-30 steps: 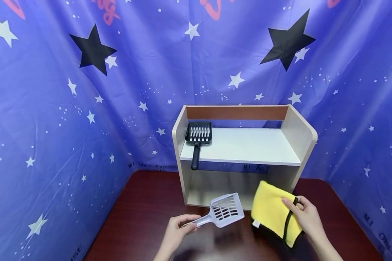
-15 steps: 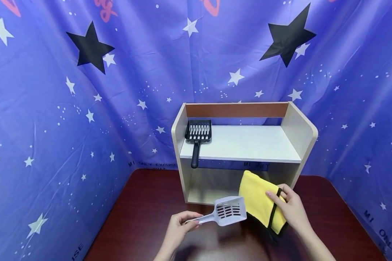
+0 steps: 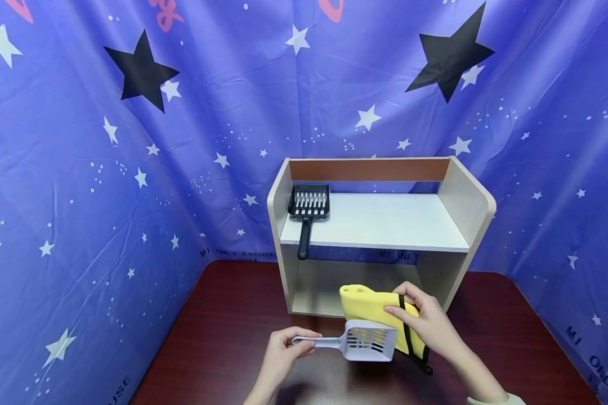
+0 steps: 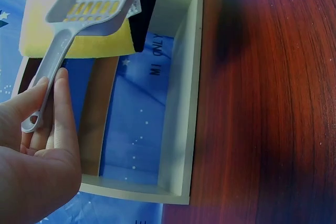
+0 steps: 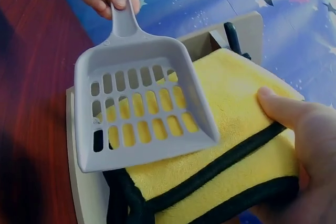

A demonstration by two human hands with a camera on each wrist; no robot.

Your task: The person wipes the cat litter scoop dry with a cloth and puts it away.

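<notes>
My left hand [image 3: 282, 354] pinches the handle end of a light grey slotted litter scoop [image 3: 352, 341], held out over the table with its head toward the right. My right hand [image 3: 430, 320] grips a folded yellow cloth [image 3: 369, 302] with black edging, thumb on the near face. In the head view the cloth stands just behind the scoop's head and overlaps it; yellow shows through the slots. The right wrist view has the grey scoop [image 5: 142, 98] in front of the yellow cloth [image 5: 231, 93]. From the left wrist, the thumb and fingers [image 4: 60, 103] close around the scoop's handle.
Behind the hands stands a small two-level shelf [image 3: 385, 222] of pale wood with a white board. A black litter scoop [image 3: 308, 208] lies at its upper left, handle jutting past the front edge. The dark red table [image 3: 223, 326] extends to both sides, before a blue star curtain [image 3: 223, 112].
My right hand has brought the cloth leftward until it sits behind the scoop's head. The scoop has shifted slightly right and its handle is now nearly level.
</notes>
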